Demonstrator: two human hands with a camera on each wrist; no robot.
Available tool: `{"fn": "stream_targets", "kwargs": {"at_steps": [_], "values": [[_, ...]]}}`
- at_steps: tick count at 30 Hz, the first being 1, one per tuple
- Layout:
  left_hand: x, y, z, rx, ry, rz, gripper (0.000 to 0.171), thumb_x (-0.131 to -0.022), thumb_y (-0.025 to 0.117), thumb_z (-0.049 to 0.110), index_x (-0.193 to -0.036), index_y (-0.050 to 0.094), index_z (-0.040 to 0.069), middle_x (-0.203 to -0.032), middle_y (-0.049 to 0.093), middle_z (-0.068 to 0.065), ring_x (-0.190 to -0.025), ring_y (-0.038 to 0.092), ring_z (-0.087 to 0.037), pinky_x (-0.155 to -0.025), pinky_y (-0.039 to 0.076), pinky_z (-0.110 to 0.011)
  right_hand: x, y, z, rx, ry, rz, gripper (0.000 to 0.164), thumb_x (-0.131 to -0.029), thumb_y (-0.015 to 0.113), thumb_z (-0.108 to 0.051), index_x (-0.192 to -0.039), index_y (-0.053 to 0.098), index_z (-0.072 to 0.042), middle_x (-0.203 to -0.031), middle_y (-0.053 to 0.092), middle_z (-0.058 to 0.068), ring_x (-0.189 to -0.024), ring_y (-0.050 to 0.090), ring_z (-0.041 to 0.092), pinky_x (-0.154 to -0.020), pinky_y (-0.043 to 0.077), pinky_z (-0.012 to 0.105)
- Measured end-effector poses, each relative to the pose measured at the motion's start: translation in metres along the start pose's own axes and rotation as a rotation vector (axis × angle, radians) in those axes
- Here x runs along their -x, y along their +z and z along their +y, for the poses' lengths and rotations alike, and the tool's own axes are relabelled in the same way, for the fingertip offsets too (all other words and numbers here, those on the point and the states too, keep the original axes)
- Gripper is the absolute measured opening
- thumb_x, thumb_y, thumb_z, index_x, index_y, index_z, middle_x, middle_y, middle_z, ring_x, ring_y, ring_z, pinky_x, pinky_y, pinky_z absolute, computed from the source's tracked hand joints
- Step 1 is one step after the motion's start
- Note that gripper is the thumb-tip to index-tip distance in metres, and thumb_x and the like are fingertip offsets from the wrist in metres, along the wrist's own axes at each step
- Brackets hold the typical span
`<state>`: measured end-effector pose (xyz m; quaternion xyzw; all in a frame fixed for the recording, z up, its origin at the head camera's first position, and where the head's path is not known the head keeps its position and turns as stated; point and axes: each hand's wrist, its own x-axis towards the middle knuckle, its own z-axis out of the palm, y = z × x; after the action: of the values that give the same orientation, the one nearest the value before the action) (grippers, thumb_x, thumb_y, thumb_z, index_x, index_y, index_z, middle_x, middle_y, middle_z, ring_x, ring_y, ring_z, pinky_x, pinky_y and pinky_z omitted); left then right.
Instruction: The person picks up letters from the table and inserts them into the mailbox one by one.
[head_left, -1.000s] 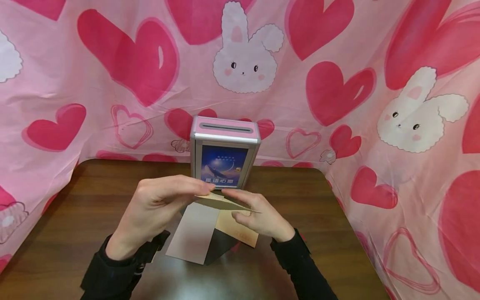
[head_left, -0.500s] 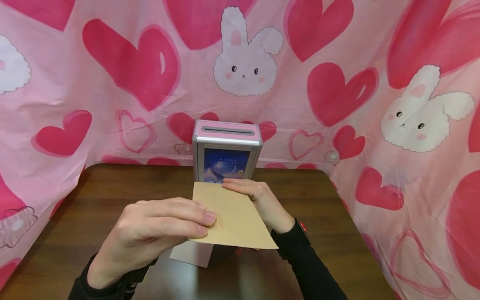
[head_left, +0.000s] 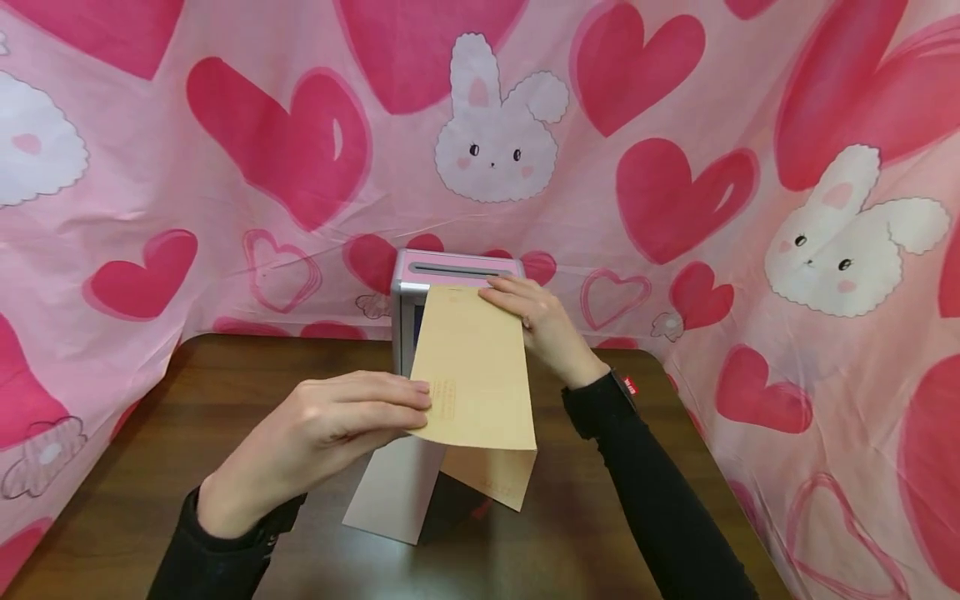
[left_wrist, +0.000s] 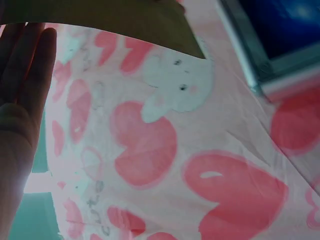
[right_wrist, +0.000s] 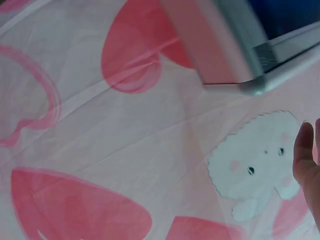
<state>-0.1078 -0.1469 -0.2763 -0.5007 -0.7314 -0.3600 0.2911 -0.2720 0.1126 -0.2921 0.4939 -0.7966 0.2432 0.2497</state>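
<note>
A tan paper envelope (head_left: 476, 367) slopes up from my hands' near side toward a silver-framed box (head_left: 405, 321). Its far edge overlaps the front rim of the pink lid (head_left: 408, 265), just short of the lid's long slot (head_left: 465, 271). My left hand (head_left: 322, 429) pinches the near left edge, fingers on top. With its fingers on the far right corner, my right hand (head_left: 551, 329) holds the other end; its thumb is hidden in the head view. The left wrist view shows the envelope's shaded underside (left_wrist: 110, 20) beside my left fingers (left_wrist: 35, 75).
On the brown wooden table (head_left: 247, 375) lie a pale envelope (head_left: 393, 492), another tan envelope (head_left: 491, 475) and a dark one (head_left: 461, 500), partly under the held one. Behind the box hangs a pink curtain (head_left: 390, 187) with hearts and rabbits.
The envelope, seen nearly edge-on a second ago, has tilted to show its face. Both hands carry it up and forward, its far edge now reaching the box's lid.
</note>
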Motion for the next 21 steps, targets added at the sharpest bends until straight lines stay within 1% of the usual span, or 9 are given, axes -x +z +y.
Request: {"fn": "stream_targets", "kwargs": {"at_steps": [3,5,6,8,10,11,15,17,21], "values": [[0.000,0.000,-0.011,-0.080,-0.112,-0.044,0.033,-0.089,0.060,0.033,-0.100,0.075,0.005,-0.105,0.073,-0.011,-0.101,0.065,-0.019,-0.088,0.054,-0.027,-0.012,0.002,0.015,0.014,-0.006,-0.038,0.039,-0.079,0.074,-0.003,-0.116,0.067,0.004,-0.121,0.064,0.025,-0.116,0.054,0.034,-0.099,0.046,0.051],[-0.003,-0.002,-0.017,-0.143,-0.154,-0.050,0.030,-0.086,0.066,0.028,-0.102,0.075,0.004,-0.106,0.073,-0.011,-0.102,0.065,-0.020,-0.084,0.056,-0.032,-0.019,0.003,0.024,0.017,-0.001,-0.055,0.036,-0.080,0.074,-0.005,-0.115,0.069,0.002,-0.117,0.067,0.022,-0.111,0.058,0.033,-0.094,0.048,0.050],[-0.005,-0.002,-0.019,-0.178,-0.166,-0.048,0.029,-0.082,0.071,0.023,-0.103,0.074,0.002,-0.106,0.073,-0.012,-0.101,0.065,-0.020,-0.082,0.057,-0.035,-0.023,0.004,0.027,0.018,0.005,-0.058,0.034,-0.080,0.073,-0.005,-0.114,0.070,0.001,-0.115,0.069,0.020,-0.108,0.059,0.032,-0.091,0.049,0.049],[-0.010,-0.004,-0.021,-0.251,-0.177,-0.042,0.033,-0.073,0.079,0.011,-0.104,0.074,0.001,-0.105,0.073,-0.012,-0.100,0.066,-0.021,-0.080,0.058,-0.040,-0.029,0.003,0.031,0.013,0.025,-0.062,0.033,-0.081,0.073,-0.007,-0.113,0.071,-0.001,-0.113,0.071,0.017,-0.105,0.060,0.030,-0.088,0.050,0.048],[-0.017,-0.006,-0.024,-0.290,-0.177,-0.028,0.041,-0.066,0.082,0.003,-0.105,0.073,-0.001,-0.104,0.074,-0.014,-0.098,0.067,-0.022,-0.078,0.058,-0.043,-0.033,0.003,0.033,0.002,0.054,-0.073,0.033,-0.080,0.073,-0.006,-0.113,0.071,-0.002,-0.112,0.071,0.016,-0.103,0.059,0.030,-0.087,0.050,0.047],[-0.021,-0.007,-0.026,-0.297,-0.182,-0.022,0.043,-0.064,0.082,0.001,-0.105,0.073,-0.001,-0.103,0.074,-0.014,-0.097,0.067,-0.023,-0.078,0.058,-0.043,-0.035,0.002,0.034,-0.012,0.073,-0.081,0.034,-0.080,0.073,-0.004,-0.114,0.070,-0.003,-0.112,0.071,0.016,-0.103,0.059,0.030,-0.087,0.051,0.048],[-0.037,-0.013,-0.039,-0.313,-0.208,0.002,0.037,-0.069,0.079,-0.003,-0.106,0.073,-0.001,-0.100,0.074,-0.015,-0.094,0.068,-0.023,-0.077,0.059,-0.045,-0.040,0.004,0.038,-0.083,0.170,-0.105,0.036,-0.079,0.074,-0.003,-0.114,0.070,-0.004,-0.112,0.070,0.016,-0.102,0.057,0.029,-0.089,0.050,0.048],[-0.045,-0.017,-0.047,-0.322,-0.236,0.005,0.035,-0.072,0.077,-0.004,-0.106,0.072,-0.001,-0.099,0.074,-0.015,-0.092,0.068,-0.024,-0.077,0.059,-0.046,-0.043,0.007,0.040,-0.119,0.236,-0.101,0.033,-0.080,0.073,-0.003,-0.112,0.072,-0.005,-0.109,0.071,0.015,-0.100,0.058,0.027,-0.089,0.050,0.047],[-0.058,-0.027,-0.064,-0.340,-0.269,0.008,0.031,-0.076,0.074,-0.003,-0.108,0.072,0.000,-0.097,0.074,-0.016,-0.089,0.068,-0.025,-0.079,0.058,-0.048,-0.052,0.014,0.045,-0.131,0.341,-0.105,0.023,-0.084,0.072,-0.011,-0.106,0.075,-0.006,-0.102,0.073,0.013,-0.093,0.063,0.022,-0.089,0.053,0.044]]}}
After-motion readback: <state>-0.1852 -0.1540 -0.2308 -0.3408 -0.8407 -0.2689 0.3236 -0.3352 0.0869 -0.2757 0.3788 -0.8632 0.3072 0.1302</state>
